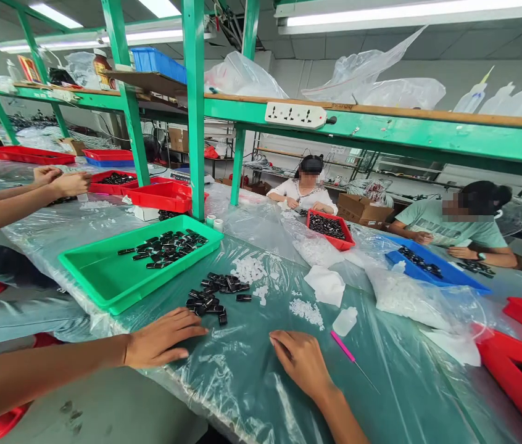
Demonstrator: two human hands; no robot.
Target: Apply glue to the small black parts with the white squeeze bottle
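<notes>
Loosely heaped black oblong pieces (208, 302) beside the left hand (166, 339)

Right of the green plastic tray (94, 271), the heap rests on wrinkled clear film (224, 382). Its pieces are short, glossy and straight-sided, with pale edges that may be markings or merely reflections. Similar black oblongs (171, 245) lie inside the tray, which is shallow, with sloping walls. Near the tray's closest corner, the left hand lies palm down, fingers extended, thumb apart. Farther right of the tray, the right hand (302, 364) is loosely bent; I cannot tell whether its fingers pinch anything. Also right of the tray are crumbly-looking white bits (248, 269), a translucent bottle (345, 321) and a pink-handled tool (343, 346) with a slender shaft.
</notes>
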